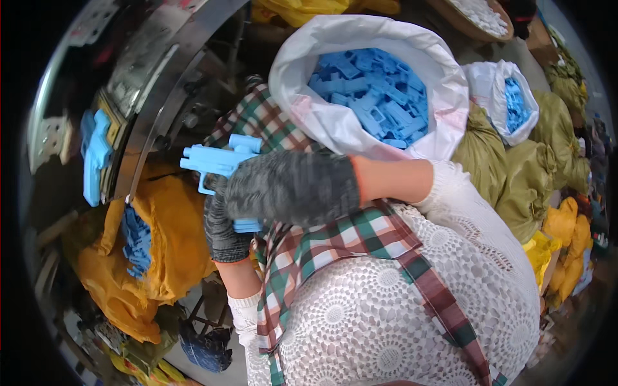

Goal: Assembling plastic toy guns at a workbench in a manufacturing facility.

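Observation:
A light blue plastic toy pistol (215,161) is held in front of my body, its muzzle toward the left and a short scope-like tube on top. My right hand (290,190), in a dark grey knitted glove, is closed over the rear of the toy pistol. Underneath it, my left hand (225,235), gloved alike, grips the pistol near the trigger guard and handle. The right glove hides much of the left fingers. Below the gloves the bottom of the blue handle shows.
A big white sack (444,96) full of blue toy pistol parts stands ahead, with a smaller white sack (483,83) beyond. Blue pieces (96,157) rest at the metal machine (148,96) on the left. An orange sack (177,238) and olive sacks (524,174) flank me.

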`<state>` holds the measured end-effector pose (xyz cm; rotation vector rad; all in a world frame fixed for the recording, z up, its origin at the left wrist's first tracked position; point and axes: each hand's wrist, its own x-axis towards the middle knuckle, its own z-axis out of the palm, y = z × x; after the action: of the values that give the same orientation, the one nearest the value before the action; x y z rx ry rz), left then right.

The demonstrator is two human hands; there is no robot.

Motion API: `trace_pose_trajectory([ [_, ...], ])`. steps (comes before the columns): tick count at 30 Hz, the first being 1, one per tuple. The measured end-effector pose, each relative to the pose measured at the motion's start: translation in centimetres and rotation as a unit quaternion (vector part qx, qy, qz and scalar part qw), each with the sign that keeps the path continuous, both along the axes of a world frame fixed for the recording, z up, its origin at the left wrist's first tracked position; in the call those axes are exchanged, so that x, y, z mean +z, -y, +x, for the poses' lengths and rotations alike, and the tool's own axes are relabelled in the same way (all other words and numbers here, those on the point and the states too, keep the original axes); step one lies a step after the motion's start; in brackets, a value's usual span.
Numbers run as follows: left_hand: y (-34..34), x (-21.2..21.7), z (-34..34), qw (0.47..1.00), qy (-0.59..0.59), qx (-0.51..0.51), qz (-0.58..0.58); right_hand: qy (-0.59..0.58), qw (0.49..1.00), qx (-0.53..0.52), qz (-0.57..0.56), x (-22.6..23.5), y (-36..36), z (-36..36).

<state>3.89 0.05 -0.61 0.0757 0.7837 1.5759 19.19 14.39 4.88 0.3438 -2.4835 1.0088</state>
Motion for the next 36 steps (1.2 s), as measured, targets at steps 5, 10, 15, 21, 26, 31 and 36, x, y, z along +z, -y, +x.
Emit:
trace_pose_trajectory([
  [5, 4.3, -0.3, -2.8, 0.973, -0.207, -0.048, -0.089, -0.024, 0.989, -0.031, 0.143, 1.0, -1.7, -0.8],
  [10, 5.0, 0.9, -4.5, 0.892, -0.434, -0.128, -0.015, 0.085, 0.994, 0.005, 0.064, 0.6, -0.4, -1.3],
  [15, 2.3, 5.6, -7.0, 0.582, -0.699, 0.415, -0.010, 0.047, 0.982, -0.184, 0.025, 3.8, -3.9, 0.7],
  [21, 0.9, 13.4, -13.6, 0.349, -0.872, 0.286, -0.192, 0.070, 0.983, -0.168, -0.037, 4.0, -5.4, 0.7],
  [26, -1.7, 14.5, -14.1, 0.229, -0.921, 0.026, -0.314, 0.014, 0.983, -0.171, -0.067, 3.9, -7.3, -0.3],
  [31, 0.6, 10.1, -13.5, 0.133, -0.958, 0.209, -0.144, -0.069, 0.983, -0.167, 0.015, 4.9, -8.6, -4.6],
  [36, 8.4, 6.9, -12.6, 0.157, -0.856, 0.255, -0.421, -0.065, 0.995, -0.053, -0.062, 5.4, -8.6, -11.0],
])
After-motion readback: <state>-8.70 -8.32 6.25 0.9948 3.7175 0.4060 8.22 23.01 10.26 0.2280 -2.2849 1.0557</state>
